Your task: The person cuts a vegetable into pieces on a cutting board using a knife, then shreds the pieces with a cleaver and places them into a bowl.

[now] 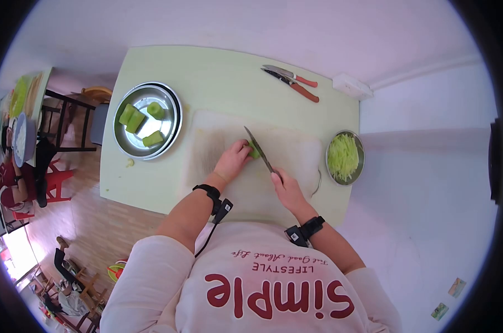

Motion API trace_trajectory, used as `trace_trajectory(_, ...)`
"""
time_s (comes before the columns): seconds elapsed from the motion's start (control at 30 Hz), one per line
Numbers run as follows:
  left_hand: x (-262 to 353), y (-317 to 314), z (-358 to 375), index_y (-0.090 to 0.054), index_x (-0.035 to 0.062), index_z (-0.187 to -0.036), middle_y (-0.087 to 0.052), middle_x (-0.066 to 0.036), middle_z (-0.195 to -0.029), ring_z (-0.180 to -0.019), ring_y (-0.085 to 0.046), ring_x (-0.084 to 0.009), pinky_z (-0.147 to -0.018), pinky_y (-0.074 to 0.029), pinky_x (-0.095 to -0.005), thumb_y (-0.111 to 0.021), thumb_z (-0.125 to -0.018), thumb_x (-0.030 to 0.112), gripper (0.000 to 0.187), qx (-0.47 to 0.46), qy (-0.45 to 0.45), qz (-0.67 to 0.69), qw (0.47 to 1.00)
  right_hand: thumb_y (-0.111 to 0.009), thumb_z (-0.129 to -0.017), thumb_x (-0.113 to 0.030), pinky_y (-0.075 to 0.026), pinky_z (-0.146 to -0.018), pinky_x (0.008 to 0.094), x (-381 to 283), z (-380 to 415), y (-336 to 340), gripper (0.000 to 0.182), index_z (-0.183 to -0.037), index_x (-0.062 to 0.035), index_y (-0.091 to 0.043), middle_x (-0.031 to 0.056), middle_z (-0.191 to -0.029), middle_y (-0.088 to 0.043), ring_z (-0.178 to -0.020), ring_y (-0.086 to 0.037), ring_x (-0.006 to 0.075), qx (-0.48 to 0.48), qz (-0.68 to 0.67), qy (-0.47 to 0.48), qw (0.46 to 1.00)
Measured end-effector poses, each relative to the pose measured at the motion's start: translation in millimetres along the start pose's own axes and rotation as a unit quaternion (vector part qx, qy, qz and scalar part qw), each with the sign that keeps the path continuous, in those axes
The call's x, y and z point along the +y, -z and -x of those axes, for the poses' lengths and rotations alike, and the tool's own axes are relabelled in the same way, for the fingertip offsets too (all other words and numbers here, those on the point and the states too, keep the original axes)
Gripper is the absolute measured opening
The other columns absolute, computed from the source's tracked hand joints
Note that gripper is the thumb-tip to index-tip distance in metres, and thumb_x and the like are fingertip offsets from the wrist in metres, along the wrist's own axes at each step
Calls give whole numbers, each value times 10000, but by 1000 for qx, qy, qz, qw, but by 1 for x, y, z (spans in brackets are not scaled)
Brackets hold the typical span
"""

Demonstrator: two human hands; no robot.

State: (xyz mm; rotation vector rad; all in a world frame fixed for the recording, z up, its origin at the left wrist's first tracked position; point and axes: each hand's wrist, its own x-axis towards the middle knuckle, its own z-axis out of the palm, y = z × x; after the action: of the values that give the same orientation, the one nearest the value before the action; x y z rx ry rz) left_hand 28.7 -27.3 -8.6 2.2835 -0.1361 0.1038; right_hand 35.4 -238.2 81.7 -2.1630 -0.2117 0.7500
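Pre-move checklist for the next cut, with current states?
1. Right hand on knife handle: ok
2. Left hand on green piece: ok
3. Left fingertips tucked away from the blade: cannot tell, they're close to it
4. Cutting board secured against slipping: cannot tell
5. Red-handled tools off the board: ok
6. Bowl of green shreds off the board: ok

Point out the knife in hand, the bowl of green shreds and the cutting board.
Knife in hand (257,146): head view, middle of the blade.
Bowl of green shreds (363,158): head view, rim.
Cutting board (296,150): head view, bare surface.
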Motion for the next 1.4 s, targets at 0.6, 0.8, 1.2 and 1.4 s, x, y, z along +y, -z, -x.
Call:
trace_trajectory(0.6, 2, 1, 4, -578, 44, -1083, -515, -110, -1192, -1039, -525, -278, -906, -474, -352, -577, -855, 176, 264, -13, -60, -89, 994, -471, -964, -302, -485, -780, 436, -6, 2, -5, 387, -1212, -9, -526, 258, -946, -629, -894, -622, 411, 7, 62, 66, 996)
trace_trajectory(0.8, 0, -4, 4, -589, 39, -1097, -523, -98, -1186, -1062, -519, -271, -915, -470, -355, -583, -854, 187, 285, -18, -62, -101, 993, -461, -975, -281, -482, -788, 367, 6, 0, -6, 381, -1222, 4, -516, 224, -922, -627, -868, -637, 336, 15, 73, 83, 994)
trace_trajectory(1.2, 1, -2, 3, -590, 32, -1097, -541, -89, -1165, -1017, -519, -255, -926, -452, -340, -584, -850, 195, 296, -9, -99, -137, 986, -458, -977, -282, -481, -738, 360, 12, -1, -4, 360, -1203, -10, -525, 206, -857, -613, -783, -626, 294, 10, 74, 65, 995)
trace_trajectory(1.4, 2, -5, 4, -583, 36, -1099, -543, -94, -1167, -1025, -517, -260, -921, -452, -340, -581, -858, 198, 290, -16, -73, -112, 991, -467, -964, -317, -485, -818, 428, 10, 1, -5, 385, -1208, -26, -531, 256, -1002, -629, -958, -615, 408, 24, 67, 81, 994)
